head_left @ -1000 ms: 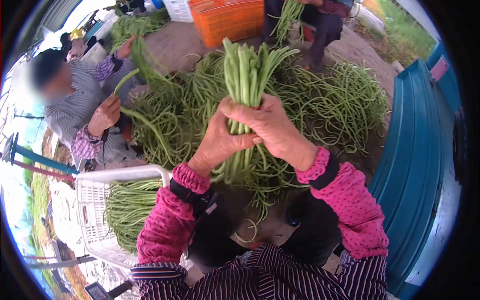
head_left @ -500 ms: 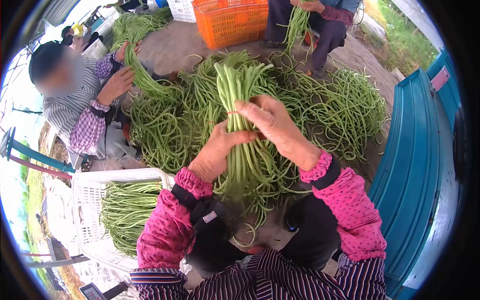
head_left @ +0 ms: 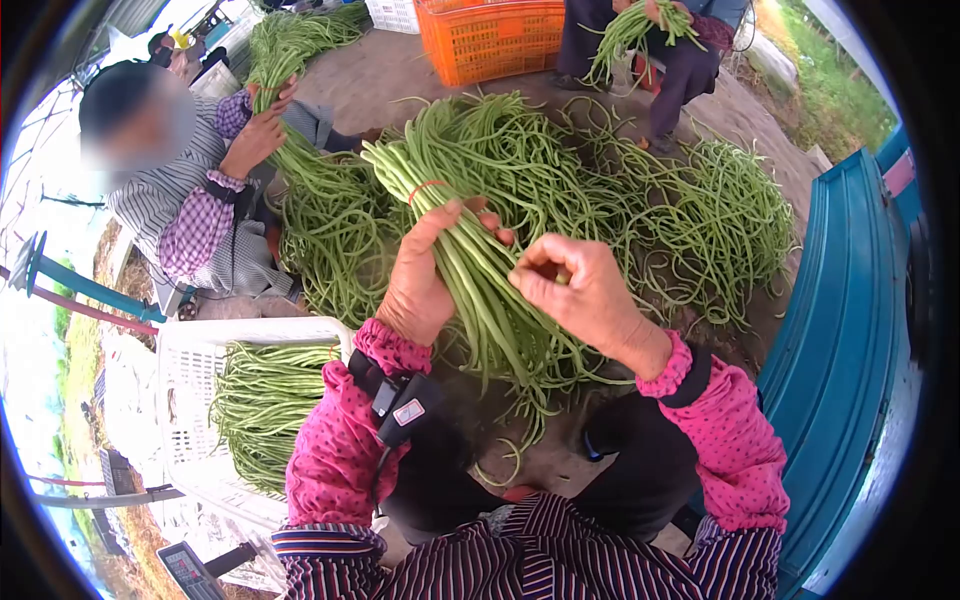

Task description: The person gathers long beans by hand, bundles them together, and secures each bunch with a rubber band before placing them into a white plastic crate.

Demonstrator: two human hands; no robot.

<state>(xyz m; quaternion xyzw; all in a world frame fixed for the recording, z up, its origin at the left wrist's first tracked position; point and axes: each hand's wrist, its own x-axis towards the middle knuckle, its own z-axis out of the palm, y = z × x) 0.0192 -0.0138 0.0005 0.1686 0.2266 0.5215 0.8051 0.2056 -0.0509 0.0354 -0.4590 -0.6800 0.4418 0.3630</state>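
Note:
My left hand (head_left: pixel 425 270) is wrapped around a bundle of long beans (head_left: pixel 490 310), which tilts with its upper ends to the left. A red rubber band (head_left: pixel 428 190) circles the bundle just above that hand. At the bundle's right side my right hand (head_left: pixel 585 295) is closed in a pinch, with fingertips against the beans. A small greenish bit shows between its fingers, but I cannot make out what it is. Below and behind the bundle lies a large loose pile of long beans (head_left: pixel 700 220) on the ground.
On the left stands a white plastic crate (head_left: pixel 185 400) with bundled beans (head_left: pixel 270 410) inside. A person (head_left: pixel 190 200) at the left holds more long beans; another person (head_left: pixel 690 70) sits at the back right. An orange crate (head_left: pixel 490 45) is behind, and a blue metal panel (head_left: pixel 835 330) on the right.
The bundle has tilted from nearly upright to leaning left. My right hand has left the band area and moved down and right along the beans. The red band now shows more fully.

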